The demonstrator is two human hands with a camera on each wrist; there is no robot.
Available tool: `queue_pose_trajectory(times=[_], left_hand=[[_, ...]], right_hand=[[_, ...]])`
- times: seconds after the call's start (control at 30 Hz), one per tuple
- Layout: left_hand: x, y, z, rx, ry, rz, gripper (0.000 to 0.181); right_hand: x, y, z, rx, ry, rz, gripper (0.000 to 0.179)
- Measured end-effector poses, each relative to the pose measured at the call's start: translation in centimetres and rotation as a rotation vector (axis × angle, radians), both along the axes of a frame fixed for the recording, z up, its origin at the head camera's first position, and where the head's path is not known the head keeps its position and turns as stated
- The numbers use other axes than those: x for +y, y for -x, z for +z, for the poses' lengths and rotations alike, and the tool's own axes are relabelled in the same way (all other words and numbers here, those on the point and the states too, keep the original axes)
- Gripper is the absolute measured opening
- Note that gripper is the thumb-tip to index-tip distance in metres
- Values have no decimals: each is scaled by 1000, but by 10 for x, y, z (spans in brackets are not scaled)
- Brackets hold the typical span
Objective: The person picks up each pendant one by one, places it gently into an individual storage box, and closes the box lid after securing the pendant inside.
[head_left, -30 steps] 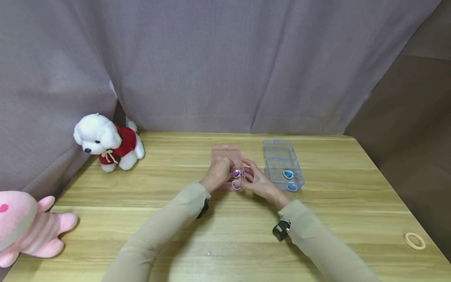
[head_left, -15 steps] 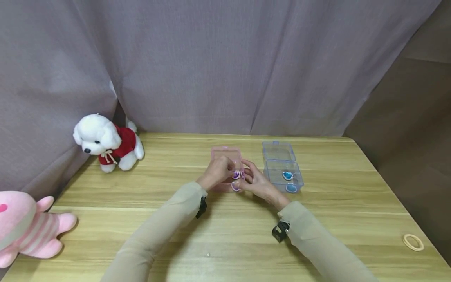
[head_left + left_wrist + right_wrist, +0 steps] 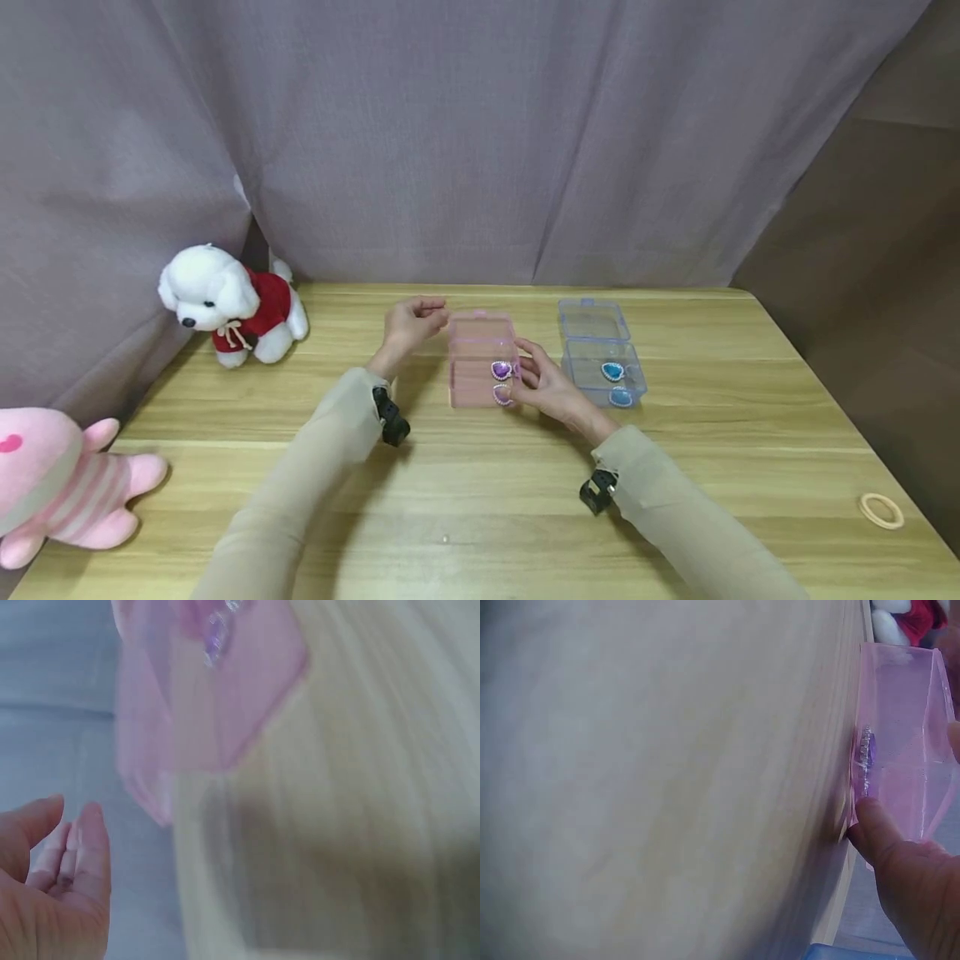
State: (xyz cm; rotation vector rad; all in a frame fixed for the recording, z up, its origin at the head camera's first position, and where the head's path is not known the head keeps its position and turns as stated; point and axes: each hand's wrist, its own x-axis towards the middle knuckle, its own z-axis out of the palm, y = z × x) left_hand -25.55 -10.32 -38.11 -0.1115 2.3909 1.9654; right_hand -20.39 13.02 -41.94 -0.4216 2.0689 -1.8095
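Observation:
A clear pink plastic box [image 3: 468, 382] stands on the table with its lid [image 3: 480, 327] tipped back. In its right part lies a purple heart-shaped gem [image 3: 501, 370] with a beaded silver edge. A similar purple shape shows at the front wall; I cannot tell whether it is a second piece. My right hand [image 3: 551, 387] holds the box by its right side, thumb at the front corner, as the right wrist view also shows. Just left of the lid is my left hand [image 3: 411, 327], fingers loosely bent, nothing held; it looks apart from the box in the left wrist view [image 3: 64, 877].
Right of the pink box stands a clear blue box [image 3: 585, 379], lid back, containing a blue gem [image 3: 612, 372]. A white toy dog [image 3: 273, 300] and a pink plush toy [image 3: 82, 492] are at the left. A wooden ring [image 3: 881, 511] lies far right.
My left hand has left the inside of the pink box and moved left and back, beside the lid. The right hand has stayed on the box.

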Motion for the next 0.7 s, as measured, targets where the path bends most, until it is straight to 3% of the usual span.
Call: queue_pose_trajectory(times=[0.07, 0.23, 0.33, 0.43, 0.57, 0.7], left_hand=[[-5, 2, -5, -60, -22, -4, 38], [-7, 4, -12, -210, -47, -94, 51], [-4, 5, -11, -241, -77, -105, 52], [-2, 6, -8, -221, -117, -94, 53], [2, 4, -1, -136, -138, -63, 53], [5, -6, 6, -38, -117, -45, 53]], right_hand=[[0, -1, 0, 4, 0, -1, 87], [-2, -4, 0, 29, -20, -30, 85], [-4, -4, -3, 58, -39, -52, 82], [-6, -4, -5, 89, -51, -75, 76], [-9, -6, -4, 115, -74, -130, 70], [-12, -7, -2, 115, -102, -196, 64]])
